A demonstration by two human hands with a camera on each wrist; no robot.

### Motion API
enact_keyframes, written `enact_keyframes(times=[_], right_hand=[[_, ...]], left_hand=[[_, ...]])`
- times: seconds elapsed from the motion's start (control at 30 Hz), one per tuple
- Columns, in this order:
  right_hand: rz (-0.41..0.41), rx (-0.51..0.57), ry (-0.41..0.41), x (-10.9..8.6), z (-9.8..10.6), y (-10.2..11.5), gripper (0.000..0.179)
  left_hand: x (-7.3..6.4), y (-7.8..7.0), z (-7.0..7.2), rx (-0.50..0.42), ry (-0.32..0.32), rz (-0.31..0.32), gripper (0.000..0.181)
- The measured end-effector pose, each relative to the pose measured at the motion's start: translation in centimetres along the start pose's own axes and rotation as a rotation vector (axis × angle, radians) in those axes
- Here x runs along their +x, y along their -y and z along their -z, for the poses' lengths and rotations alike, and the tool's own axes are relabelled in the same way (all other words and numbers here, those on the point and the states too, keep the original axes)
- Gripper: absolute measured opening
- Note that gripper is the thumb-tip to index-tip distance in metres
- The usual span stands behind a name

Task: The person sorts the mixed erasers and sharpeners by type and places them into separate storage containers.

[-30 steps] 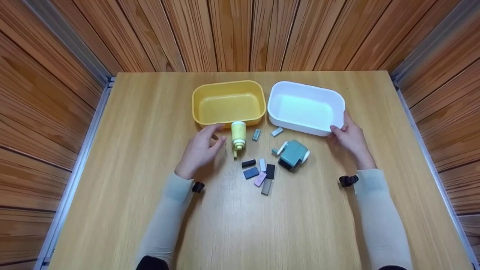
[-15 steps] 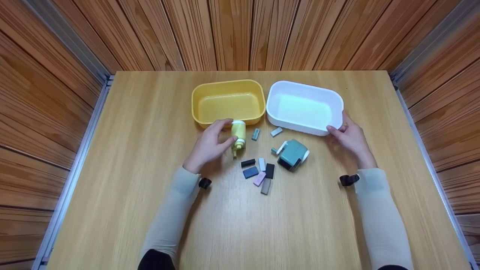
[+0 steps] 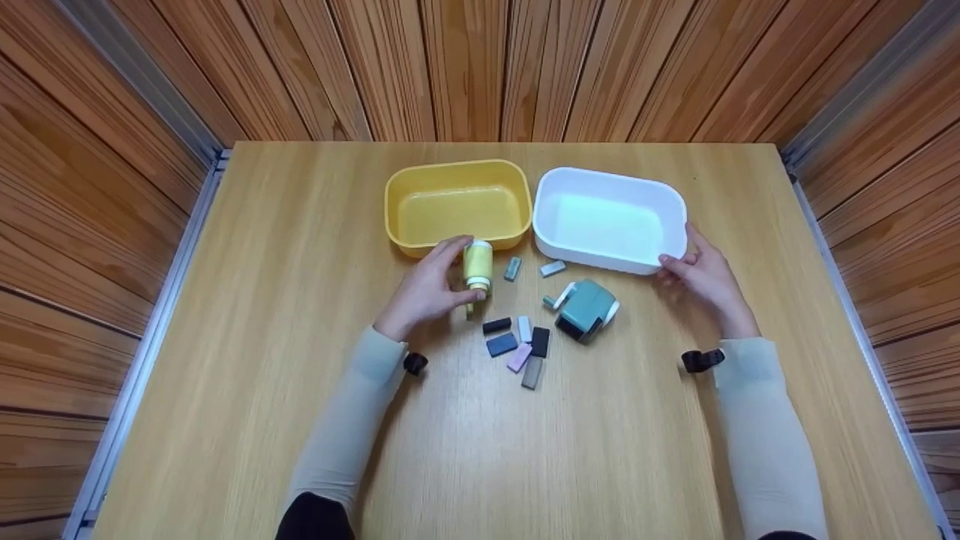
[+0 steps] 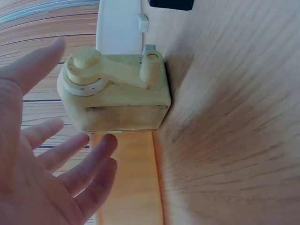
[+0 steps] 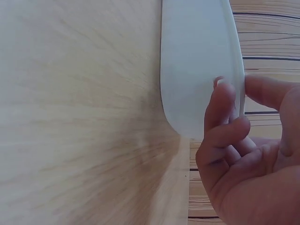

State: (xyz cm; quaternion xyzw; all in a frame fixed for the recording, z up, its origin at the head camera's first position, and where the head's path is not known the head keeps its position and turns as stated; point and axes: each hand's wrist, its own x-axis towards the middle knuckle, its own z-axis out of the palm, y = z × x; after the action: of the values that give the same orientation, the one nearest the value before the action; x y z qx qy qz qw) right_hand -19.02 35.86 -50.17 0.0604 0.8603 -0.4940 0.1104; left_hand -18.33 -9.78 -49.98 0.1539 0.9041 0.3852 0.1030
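My left hand [image 3: 426, 296] reaches round the left side of a yellow hand-crank pencil sharpener [image 3: 478, 262], thumb near its crank. In the left wrist view the fingers are spread and relaxed, beside the sharpener's body [image 4: 126, 117] without closing on it. At the right, my right hand [image 3: 709, 281] pinches the near right corner of a white plastic bin [image 3: 600, 256]. The right wrist view shows the thumb and fingers on either side of the bin's rim [image 5: 239, 56]. A teal hand-crank pencil sharpener [image 3: 589, 304] lies between the hands.
A yellow bin [image 3: 391, 214] stands left of the white one, behind the yellow sharpener. A teal block [image 3: 512, 268] and a pale block [image 3: 553, 268] lie before the bins. Several small blocks, including a navy one [image 3: 502, 345] and a pink one [image 3: 519, 358], cluster nearer.
My left hand has moved right and come round the yellow sharpener. The white bin has turned slightly, with my right hand still on its corner.
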Motion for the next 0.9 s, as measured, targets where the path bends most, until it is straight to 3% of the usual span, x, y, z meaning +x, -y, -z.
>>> enact_keyframes(times=[0.27,0.47,0.9], right_hand=[[0.027,-0.012,-0.027,0.3,-0.6,0.0,0.086],[-0.005,0.012,-0.002,0.1,-0.6,-0.3,0.086],[-0.055,0.068,0.037,0.0,-0.4,-0.7,0.089]], left_hand=[[0.3,0.4,-0.5,-0.003,0.006,-0.033,0.097],[0.2,0.5,-0.8,0.007,-0.016,-0.051,0.095],[0.4,0.1,-1.1,0.044,-0.046,-0.02,0.099]])
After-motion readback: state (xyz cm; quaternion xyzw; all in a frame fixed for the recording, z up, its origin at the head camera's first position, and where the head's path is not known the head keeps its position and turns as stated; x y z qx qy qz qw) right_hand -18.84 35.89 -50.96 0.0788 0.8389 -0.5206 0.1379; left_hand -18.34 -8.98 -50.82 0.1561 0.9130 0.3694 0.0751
